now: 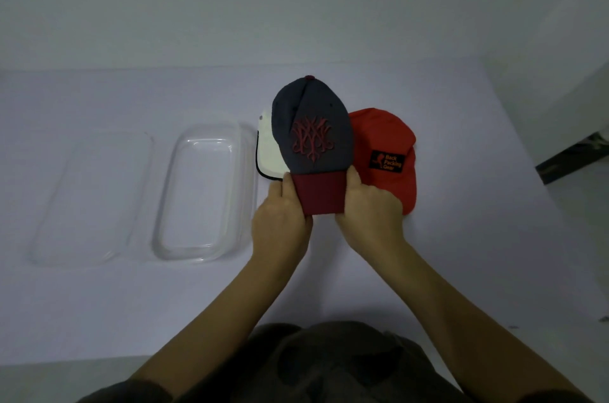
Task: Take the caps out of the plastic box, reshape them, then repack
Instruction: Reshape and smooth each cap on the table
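White table (428, 270), grey cap (311, 129), maroon brim (319, 193), red emblem (311, 142)

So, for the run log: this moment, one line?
phase: reshape | left hand, right hand: grip grey cap brim | white cap, red cap: on table | plastic box: empty

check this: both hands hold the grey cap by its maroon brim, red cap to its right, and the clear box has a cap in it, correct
No: the head view shows the clear box empty. The rest holds: left hand and right hand hold the grey cap by its maroon brim, red cap to its right.
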